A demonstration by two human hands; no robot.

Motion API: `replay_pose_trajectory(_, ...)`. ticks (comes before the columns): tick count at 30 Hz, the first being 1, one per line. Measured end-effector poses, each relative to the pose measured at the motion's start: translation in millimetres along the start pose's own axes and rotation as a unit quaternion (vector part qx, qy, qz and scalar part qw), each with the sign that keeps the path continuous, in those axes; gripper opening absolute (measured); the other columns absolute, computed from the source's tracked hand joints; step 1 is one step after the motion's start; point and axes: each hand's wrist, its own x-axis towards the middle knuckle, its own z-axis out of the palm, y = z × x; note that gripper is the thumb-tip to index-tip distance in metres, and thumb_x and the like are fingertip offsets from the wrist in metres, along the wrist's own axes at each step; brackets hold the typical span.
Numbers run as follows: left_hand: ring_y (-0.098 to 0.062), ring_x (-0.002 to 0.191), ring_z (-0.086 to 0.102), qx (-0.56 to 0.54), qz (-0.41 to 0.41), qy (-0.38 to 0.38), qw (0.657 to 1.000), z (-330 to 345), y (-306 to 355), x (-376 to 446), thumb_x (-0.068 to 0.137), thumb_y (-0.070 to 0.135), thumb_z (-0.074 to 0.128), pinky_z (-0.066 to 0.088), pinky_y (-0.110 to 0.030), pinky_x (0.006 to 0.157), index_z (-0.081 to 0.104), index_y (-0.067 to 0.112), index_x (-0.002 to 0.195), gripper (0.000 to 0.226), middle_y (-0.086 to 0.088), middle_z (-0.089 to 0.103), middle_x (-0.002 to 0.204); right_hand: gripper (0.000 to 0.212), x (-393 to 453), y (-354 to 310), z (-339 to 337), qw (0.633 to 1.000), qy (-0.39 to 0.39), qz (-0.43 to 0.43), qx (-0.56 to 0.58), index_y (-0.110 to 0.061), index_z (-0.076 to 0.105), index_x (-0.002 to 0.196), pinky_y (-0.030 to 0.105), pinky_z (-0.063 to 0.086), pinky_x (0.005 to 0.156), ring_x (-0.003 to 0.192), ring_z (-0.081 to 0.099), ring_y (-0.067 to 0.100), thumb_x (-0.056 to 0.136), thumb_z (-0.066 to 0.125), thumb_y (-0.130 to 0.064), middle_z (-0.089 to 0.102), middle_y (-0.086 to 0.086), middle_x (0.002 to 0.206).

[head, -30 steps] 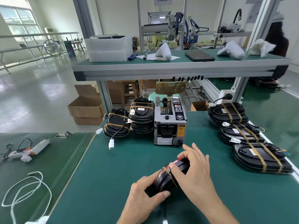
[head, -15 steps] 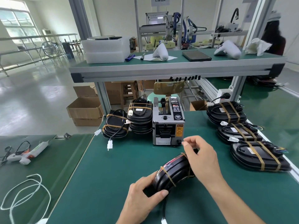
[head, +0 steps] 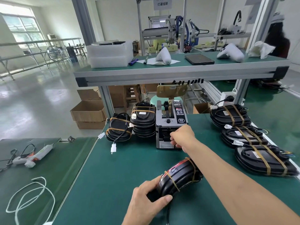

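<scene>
Gripping glossy, curved black bundle (head: 178, 177): left hand (head: 146, 202)

Three banded stacks of black housings (head: 243, 136) line the right edge of the bench (head: 126, 172), and two more banded stacks (head: 143, 119) sit at its far left corner. On the lower bench (head: 68, 161) to the left lie a glue gun (head: 32, 157) and a looped white cord (head: 30, 197). The raised shelf (head: 178, 70) carries foam trays (head: 108, 54), a dark tablet (head: 199, 59) and white moulded shells (head: 230, 53). Cardboard boxes (head: 88, 114) stand on the floor.
</scene>
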Motion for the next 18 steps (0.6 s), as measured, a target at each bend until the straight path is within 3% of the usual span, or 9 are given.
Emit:
replay_pose_trajectory(7, -0.007, 0.102, 0.072, -0.004, -0.002, 0.0, 1.0, 0, 0, -1, 0.069, 0.06, 0.083, 0.052, -0.018, 0.094, 0.061, 0.073, 0.124, 0.061, 0.009, 0.077, 0.1, 0.003, 3, 0, 13, 0.981, 0.046, 0.074, 0.175, -0.001, 0.067, 0.089, 0.024, 0.049, 0.046, 0.05, 0.064, 0.017, 0.091, 0.066, 0.001, 0.07, 0.012, 0.072)
replay_pose_trajectory(12, -0.007, 0.104, 0.072, -0.006, 0.0, -0.002, 1.0, 1, -1, 0, 0.07, 0.059, 0.084, 0.053, -0.021, 0.096, 0.061, 0.072, 0.126, 0.062, 0.008, 0.077, 0.102, 0.004, 3, -1, 23, 0.97, 0.091, 0.097, 0.206, 0.003, 0.07, 0.093, 0.019, 0.045, 0.037, 0.04, 0.061, 0.014, 0.09, 0.068, 0.002, 0.07, 0.012, 0.071)
replay_pose_trajectory(18, -0.007, 0.105, 0.073, -0.003, 0.003, 0.005, 1.0, 1, -3, 1, 0.07, 0.057, 0.084, 0.05, -0.014, 0.093, 0.062, 0.072, 0.124, 0.061, 0.014, 0.077, 0.1, 0.007, 8, 0, 27, 0.961, 0.116, 0.119, 0.22, 0.002, 0.07, 0.098, 0.018, 0.042, 0.034, 0.038, 0.063, 0.011, 0.092, 0.071, -0.001, 0.074, 0.012, 0.072)
